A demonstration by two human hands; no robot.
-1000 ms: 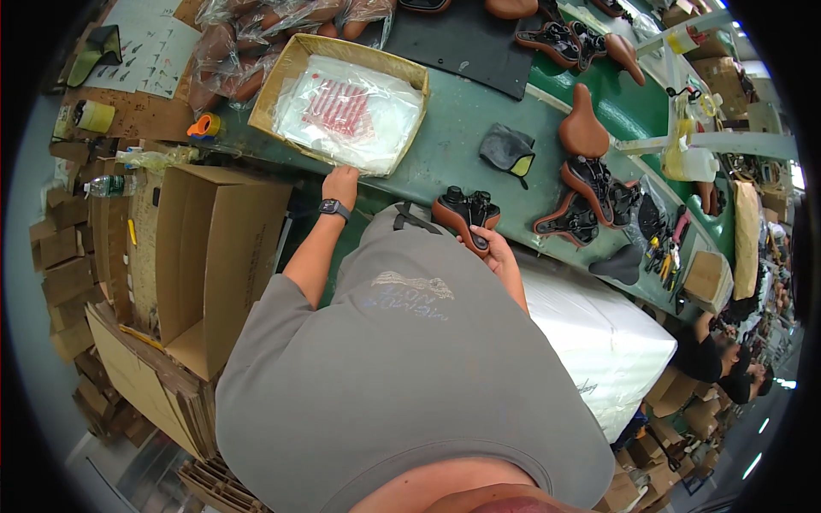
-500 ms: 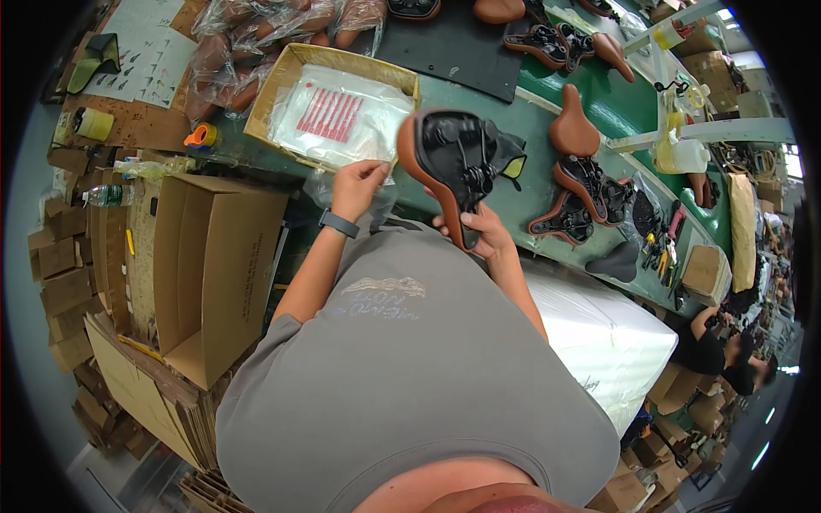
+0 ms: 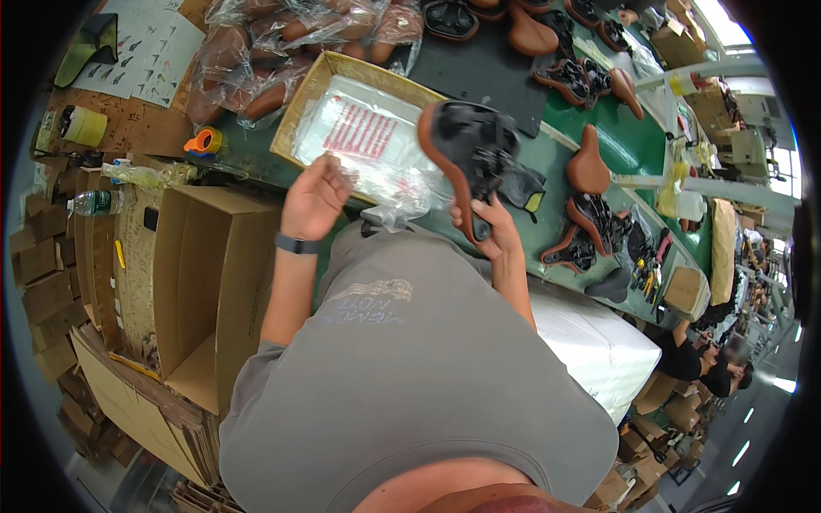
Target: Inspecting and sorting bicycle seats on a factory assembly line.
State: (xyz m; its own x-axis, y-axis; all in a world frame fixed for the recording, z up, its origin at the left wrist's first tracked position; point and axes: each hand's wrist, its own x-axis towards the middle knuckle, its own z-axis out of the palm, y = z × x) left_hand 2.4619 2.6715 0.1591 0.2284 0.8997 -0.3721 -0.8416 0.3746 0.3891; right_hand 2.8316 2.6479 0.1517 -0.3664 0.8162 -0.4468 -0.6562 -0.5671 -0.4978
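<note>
A brown and black bicycle saddle (image 3: pixel 441 154) is tilted up in front of me, its black underside and springs facing right. Wrapped around its narrow nose is my right hand (image 3: pixel 499 229). My left hand (image 3: pixel 316 201) holds nothing, its fingers loosely bent and apart at the near edge of a shallow cardboard box (image 3: pixel 295 115). Flat clear plastic bags (image 3: pixel 359 128) with red print lie stacked in that box. One crumpled clear bag (image 3: pixel 402 201) sags over the box's near edge, between my hands. Behind the saddle hangs a black piece with a yellow-green patch (image 3: pixel 528 190).
Plastic-wrapped brown saddles (image 3: pixel 256 94) are heaped at the back left. More saddles (image 3: pixel 588 162) lie on the green table to the right, near hand tools (image 3: pixel 652 269). An orange tape roll (image 3: pixel 203 142) sits left of the box. An open carton (image 3: pixel 201 291) stands at my left.
My left hand has drawn back left from the bags, and its fingers have opened. The loose bag now lies crumpled over the box's edge. The saddle stays in my right hand.
</note>
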